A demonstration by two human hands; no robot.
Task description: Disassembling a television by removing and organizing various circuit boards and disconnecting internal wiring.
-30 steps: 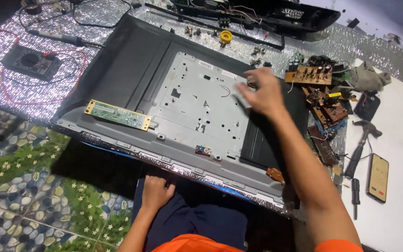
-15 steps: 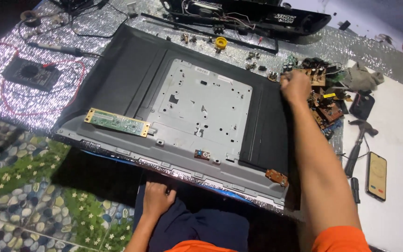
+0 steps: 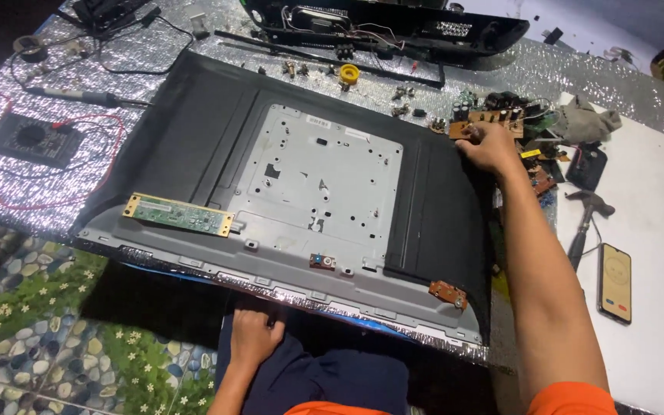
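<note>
1. Television panel [image 3: 194, 146]: a large dark panel laid back-side up on the bench [image 3: 655, 330], its near edge overhanging toward the person. All places below are given relative to this panel.
2. Metal chassis plate [image 3: 324, 184]: grey, perforated, fixed at the panel's centre.
3. Green circuit strip [image 3: 178, 214]: long and narrow, set at the panel's near left edge.
4. Small brown board [image 3: 447, 292]: seated at the panel's near right corner.
5. Right hand [image 3: 489, 146]: placed at the panel's far right edge, fingers curled over the rim; the grip is closed, though what exactly is pinched cannot be told. Loose circuit boards [image 3: 493, 117] are found just beyond it.
6. Left hand [image 3: 253, 336]: rested below the panel's near edge on dark cloth at the person's lap; its grip is loose and nothing is held.
7. Hammer [image 3: 585, 219] and phone [image 3: 615, 282]: laid right of the panel on the white surface.
8. Soldering iron [image 3: 78, 96] and dark multimeter [image 3: 32, 138]: placed left of the panel on silver foil.
9. Black rear cover [image 3: 393, 27]: laid beyond the panel's far edge.
</note>
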